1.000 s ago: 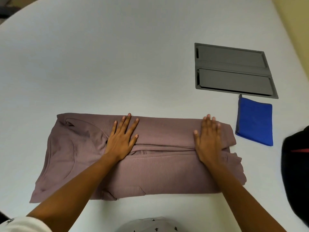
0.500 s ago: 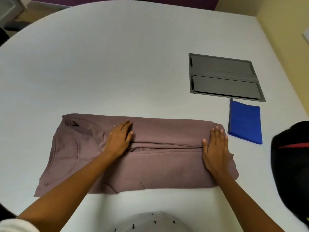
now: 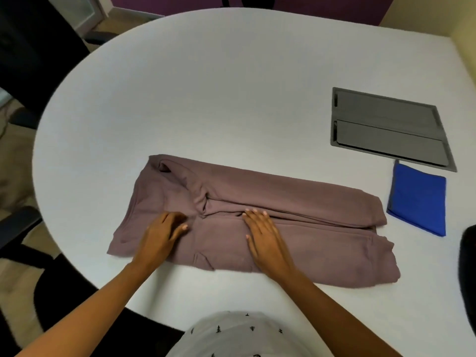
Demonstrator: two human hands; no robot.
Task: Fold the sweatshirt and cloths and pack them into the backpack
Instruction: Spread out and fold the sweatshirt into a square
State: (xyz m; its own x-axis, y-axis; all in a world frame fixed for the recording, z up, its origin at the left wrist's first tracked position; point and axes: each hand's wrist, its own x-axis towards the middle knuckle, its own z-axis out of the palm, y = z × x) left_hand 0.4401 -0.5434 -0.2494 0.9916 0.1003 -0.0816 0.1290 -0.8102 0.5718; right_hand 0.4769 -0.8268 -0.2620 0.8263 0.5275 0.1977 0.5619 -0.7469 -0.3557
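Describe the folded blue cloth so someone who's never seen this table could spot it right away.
Start at the white oval table and find the flat grey panel set into its right side. Just in front of that panel, right of the mauve sweatshirt, lies the blue cloth. It is the only bright blue thing, a small flat folded rectangle that neither hand touches.

The sweatshirt point(image 3: 257, 217) lay near the table's point(image 3: 206, 99) front edge, a folded cloth point(image 3: 419, 199) just right of it.
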